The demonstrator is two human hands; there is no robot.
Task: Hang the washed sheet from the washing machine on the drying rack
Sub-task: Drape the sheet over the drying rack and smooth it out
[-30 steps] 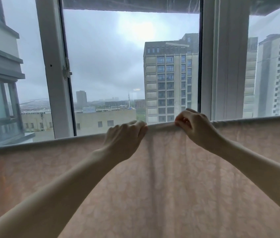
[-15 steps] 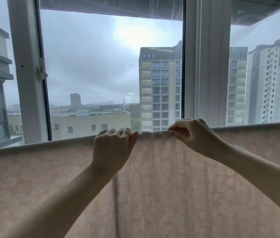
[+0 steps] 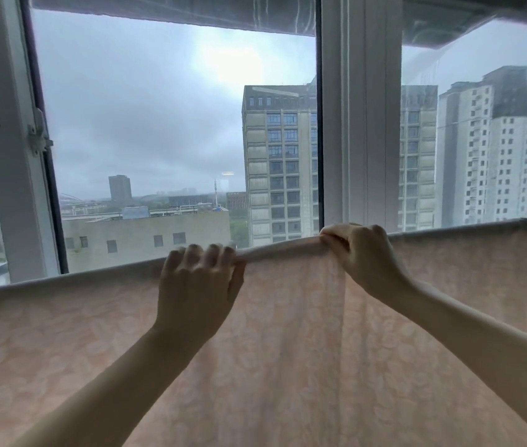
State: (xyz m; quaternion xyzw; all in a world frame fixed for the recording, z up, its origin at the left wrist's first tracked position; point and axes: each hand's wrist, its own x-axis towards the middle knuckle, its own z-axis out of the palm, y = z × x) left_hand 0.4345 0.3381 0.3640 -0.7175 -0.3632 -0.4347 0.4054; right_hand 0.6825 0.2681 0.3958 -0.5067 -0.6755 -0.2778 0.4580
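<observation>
Running left to right across the view, sheet point(image 3: 288, 366) hangs from a top fold just ahead, rising slightly rightward; rack bar beneath is covered, not visible. Both hands are on that fold, mid-span, near each other. Left hand point(image 3: 197, 285): fingers curled over the fold. Right hand point(image 3: 363, 253): pinches it, sits higher. Any spreading, I judge, goes outward along the fold. Versus a second ago: gap between hands a touch wider; sheet's left end now out of frame.
</observation>
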